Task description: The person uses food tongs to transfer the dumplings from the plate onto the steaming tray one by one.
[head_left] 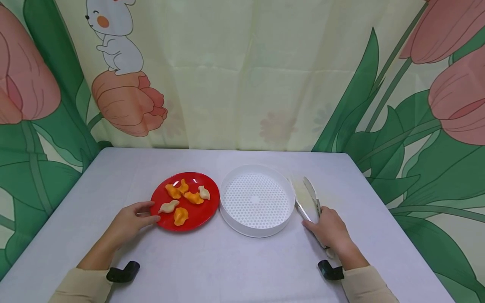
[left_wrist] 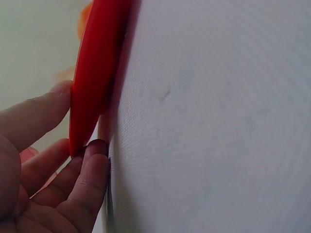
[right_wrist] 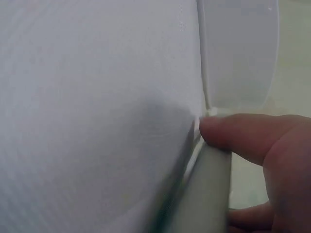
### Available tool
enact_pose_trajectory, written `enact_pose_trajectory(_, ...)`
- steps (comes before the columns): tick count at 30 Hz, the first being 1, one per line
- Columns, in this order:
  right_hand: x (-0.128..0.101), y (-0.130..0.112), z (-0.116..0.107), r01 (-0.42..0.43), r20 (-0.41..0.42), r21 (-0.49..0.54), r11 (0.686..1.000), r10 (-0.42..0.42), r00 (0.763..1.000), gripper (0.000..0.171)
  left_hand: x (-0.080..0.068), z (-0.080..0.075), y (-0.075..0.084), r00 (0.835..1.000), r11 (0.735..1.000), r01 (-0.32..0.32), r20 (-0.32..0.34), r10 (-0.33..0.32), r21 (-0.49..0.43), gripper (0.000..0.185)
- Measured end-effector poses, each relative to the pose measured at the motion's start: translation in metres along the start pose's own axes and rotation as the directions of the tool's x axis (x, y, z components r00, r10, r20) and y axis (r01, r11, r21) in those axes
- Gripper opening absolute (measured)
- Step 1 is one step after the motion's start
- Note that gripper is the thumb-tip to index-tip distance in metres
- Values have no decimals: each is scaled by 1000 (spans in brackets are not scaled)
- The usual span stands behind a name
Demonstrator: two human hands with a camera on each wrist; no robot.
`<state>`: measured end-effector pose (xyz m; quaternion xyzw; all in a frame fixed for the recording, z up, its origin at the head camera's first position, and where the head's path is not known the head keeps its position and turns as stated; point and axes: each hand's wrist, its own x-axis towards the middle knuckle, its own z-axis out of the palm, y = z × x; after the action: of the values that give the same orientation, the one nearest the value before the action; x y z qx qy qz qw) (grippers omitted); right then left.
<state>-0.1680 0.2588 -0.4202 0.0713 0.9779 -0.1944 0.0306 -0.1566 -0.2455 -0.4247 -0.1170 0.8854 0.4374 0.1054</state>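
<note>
My left hand (head_left: 129,221) pinches the left rim of a red plate (head_left: 203,212). In the left wrist view the thumb lies against one side of the plate's edge, with fingertips at the other. Several small orange and cream dumpling-shaped pieces (head_left: 181,216) lie spread over the plate. On the right, my right hand (head_left: 331,229) grips a pair of metal tongs (head_left: 312,192), thumb on one arm and fingers round the other. The tongs' arms stand apart, tips pointing away from me; the hand covers part of them.
Between the plate and the tongs stands a round white steamer tray (head_left: 254,231) with a perforated bottom, close beside the plate. A white cloth covers the table (head_left: 242,269). Behind it hangs a curtain (head_left: 242,84) printed with tulips and a white animal.
</note>
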Motion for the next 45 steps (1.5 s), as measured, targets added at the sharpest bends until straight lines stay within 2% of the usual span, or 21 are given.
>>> enact_pose_trajectory(5, -1, 0, -5, 5, -56, 17, 1000, -4, 998, 69, 0, 0, 0, 1000, 1000, 2, 2, -2, -3, 81)
enact_pose_trajectory(13, 1, 5, -10, 23, -137, 111, 994, -8, 991, 71, 1, 1, -2, 1000, 1000, 21, 8, -20, -23, 82)
enact_pose_trajectory(18, 1, 7, -15, 38, -173, 113, 993, -18, 985, 88, 2, 1, -3, 999, 999, 29, 13, -29, -29, 83)
enact_pose_trajectory(24, -2, 5, -28, 94, -211, 91, 991, -73, 975, 82, 1, 1, -2, 1000, 999, 26, 16, -25, -27, 83)
enact_pose_trajectory(30, -2, -6, -38, 164, -188, 68, 984, -149, 971, 79, 0, 0, 0, 1000, 999, 24, 19, -23, -26, 82)
enact_pose_trajectory(36, -1, -32, -44, 246, -128, 62, 967, -237, 963, 71, -1, 0, 0, 1000, 1000, 5, 7, -5, -23, 81)
enact_pose_trajectory(45, -2, -81, -40, 410, -74, 14, 912, -408, 910, 59, 3, 1, -2, 1000, 1000, 7, 10, -6, -29, 82)
